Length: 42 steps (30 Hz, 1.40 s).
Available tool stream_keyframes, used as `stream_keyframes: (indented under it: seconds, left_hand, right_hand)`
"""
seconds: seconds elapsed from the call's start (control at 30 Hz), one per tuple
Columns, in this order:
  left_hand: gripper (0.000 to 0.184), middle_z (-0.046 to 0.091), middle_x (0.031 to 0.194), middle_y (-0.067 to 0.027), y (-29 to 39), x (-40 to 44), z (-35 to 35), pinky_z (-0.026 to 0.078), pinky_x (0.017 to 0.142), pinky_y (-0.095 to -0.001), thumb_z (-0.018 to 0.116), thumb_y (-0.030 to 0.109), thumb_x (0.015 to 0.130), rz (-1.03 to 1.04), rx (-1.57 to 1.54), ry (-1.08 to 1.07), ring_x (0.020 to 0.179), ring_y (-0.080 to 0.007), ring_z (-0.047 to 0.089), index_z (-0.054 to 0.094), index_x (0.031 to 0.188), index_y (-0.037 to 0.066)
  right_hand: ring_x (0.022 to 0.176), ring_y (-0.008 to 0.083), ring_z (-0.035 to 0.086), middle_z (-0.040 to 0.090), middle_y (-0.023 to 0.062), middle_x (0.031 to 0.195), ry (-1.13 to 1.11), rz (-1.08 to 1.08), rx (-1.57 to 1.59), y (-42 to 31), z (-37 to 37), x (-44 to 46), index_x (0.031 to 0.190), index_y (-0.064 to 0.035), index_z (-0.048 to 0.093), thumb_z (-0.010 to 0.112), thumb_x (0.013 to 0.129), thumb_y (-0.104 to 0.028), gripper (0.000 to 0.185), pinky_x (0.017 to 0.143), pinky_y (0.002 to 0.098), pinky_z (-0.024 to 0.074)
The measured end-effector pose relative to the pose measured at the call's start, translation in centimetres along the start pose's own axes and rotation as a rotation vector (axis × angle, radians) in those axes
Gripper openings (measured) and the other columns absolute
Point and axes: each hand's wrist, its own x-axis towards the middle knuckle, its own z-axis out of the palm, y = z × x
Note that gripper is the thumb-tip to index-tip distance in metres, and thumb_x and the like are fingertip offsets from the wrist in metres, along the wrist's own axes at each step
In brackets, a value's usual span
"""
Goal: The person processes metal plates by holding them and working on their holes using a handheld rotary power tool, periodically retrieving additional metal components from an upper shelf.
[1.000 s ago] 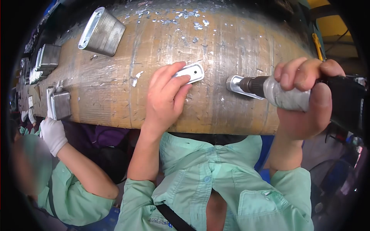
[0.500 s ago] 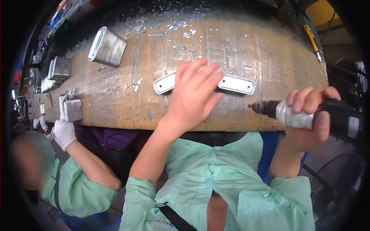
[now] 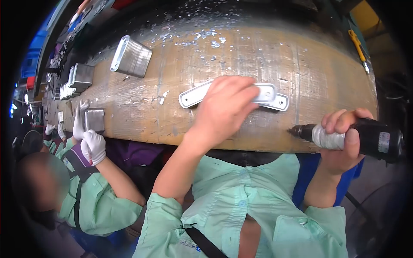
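My left hand (image 3: 226,107) is closed around a long, pale metal piece with rounded ends (image 3: 267,92), its fingers over the middle. The right end of this piece overlaps another pale metal strip (image 3: 282,102) with a small hole, on the table. A pale rounded end (image 3: 189,100) shows left of the hand; which piece it belongs to I cannot tell. Off to the right, my right hand (image 3: 342,157) grips a black power drill (image 3: 373,137) whose body is wrapped in whitish tape. Its bit points left, over the table's front edge, apart from the metal pieces.
A ribbed metal block (image 3: 134,58) stands on the worn table (image 3: 163,124) at back left, with more blocks (image 3: 81,75) beyond. Metal chips (image 3: 211,38) litter the back. A yellow tool (image 3: 357,45) lies far right. A gloved co-worker (image 3: 94,146) handles another block (image 3: 95,119) at left.
My left hand has closed from spread fingers onto a metal piece, whose right end now sits apart from the strip beneath. The drill stays in my right hand. The whole view has shifted slightly.
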Motion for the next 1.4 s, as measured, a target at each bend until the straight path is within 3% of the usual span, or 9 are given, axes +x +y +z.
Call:
stream_keyframes:
  seconds: [0.17, 0.27, 0.57, 0.67, 0.93, 1.13, 1.4]
  left_hand:
    - [0.020, 0.068, 0.111, -0.0143, -3.6, -4.7, -4.5, 0.050, 0.086, -0.0387, 0.077, 0.006, 0.075, -0.173, 0.235, 0.092, 0.100, -0.0310, 0.065, 0.070, 0.094, 0.003]
    - [0.020, 0.068, 0.111, -0.0153, -4.4, -5.7, -4.7, 0.050, 0.086, -0.0379, 0.076, 0.005, 0.075, -0.251, 0.182, 0.072, 0.100, -0.0307, 0.065, 0.070, 0.094, 0.003]
    - [0.020, 0.067, 0.116, -0.0159, -5.2, -6.6, -2.7, 0.048, 0.090, -0.0388, 0.075, 0.003, 0.077, -0.230, 0.058, 0.168, 0.102, -0.0326, 0.063, 0.069, 0.096, 0.002]
    - [0.020, 0.066, 0.118, -0.0163, -5.3, -6.7, -2.6, 0.047, 0.091, -0.0400, 0.074, 0.002, 0.078, -0.232, 0.061, 0.170, 0.105, -0.0323, 0.062, 0.069, 0.097, 0.003]
    - [0.019, 0.066, 0.117, -0.0169, -5.5, -6.6, -2.6, 0.046, 0.093, -0.0390, 0.074, 0.001, 0.078, -0.236, 0.045, 0.169, 0.106, -0.0328, 0.061, 0.069, 0.097, 0.002]
    - [0.019, 0.066, 0.117, -0.0166, -5.6, -6.6, -2.8, 0.046, 0.093, -0.0385, 0.074, 0.001, 0.078, -0.261, 0.036, 0.161, 0.107, -0.0324, 0.061, 0.070, 0.097, 0.002]
    - [0.020, 0.067, 0.116, -0.0167, -5.3, -6.2, -3.2, 0.048, 0.090, -0.0381, 0.074, 0.001, 0.077, -0.275, 0.009, 0.167, 0.104, -0.0320, 0.062, 0.070, 0.097, 0.002]
  right_hand:
    - [0.072, 0.0220, 0.056, 0.056, 0.0079, 0.084, -0.036, 0.009, -0.006, 0.0, -0.3, 0.5, 0.128, -0.0021, 0.044, 0.061, 0.089, -0.018, 0.046, 0.068, 0.0397, 0.0488]
    - [0.073, 0.0215, 0.055, 0.055, 0.0076, 0.084, -0.058, 0.020, 0.004, 0.1, 0.2, 1.4, 0.129, -0.0024, 0.044, 0.060, 0.090, -0.019, 0.046, 0.069, 0.0396, 0.0477]
    - [0.080, 0.0231, 0.054, 0.056, 0.0068, 0.091, -0.186, -0.021, 0.089, -0.4, 1.7, 4.1, 0.135, -0.0031, 0.039, 0.053, 0.093, -0.021, 0.048, 0.076, 0.0425, 0.0454]
    - [0.083, 0.0202, 0.051, 0.055, 0.0033, 0.089, -0.207, -0.037, 0.039, 0.0, 1.9, 4.5, 0.130, -0.0057, 0.049, 0.051, 0.092, -0.026, 0.043, 0.080, 0.0395, 0.0401]
    - [0.082, 0.0205, 0.051, 0.055, 0.0023, 0.089, -0.221, -0.032, -0.016, 1.4, 2.6, 5.2, 0.130, -0.0070, 0.049, 0.050, 0.092, -0.026, 0.042, 0.078, 0.0399, 0.0411]
    - [0.082, 0.0200, 0.051, 0.054, 0.0017, 0.090, -0.356, -0.022, -0.004, 2.1, 3.1, 5.5, 0.128, -0.0118, 0.050, 0.051, 0.093, -0.026, 0.038, 0.078, 0.0400, 0.0414]
    - [0.081, 0.0206, 0.051, 0.053, 0.0019, 0.087, -0.278, 0.005, -0.057, 1.2, 4.3, 5.8, 0.128, -0.0092, 0.050, 0.050, 0.093, -0.025, 0.038, 0.078, 0.0407, 0.0412]
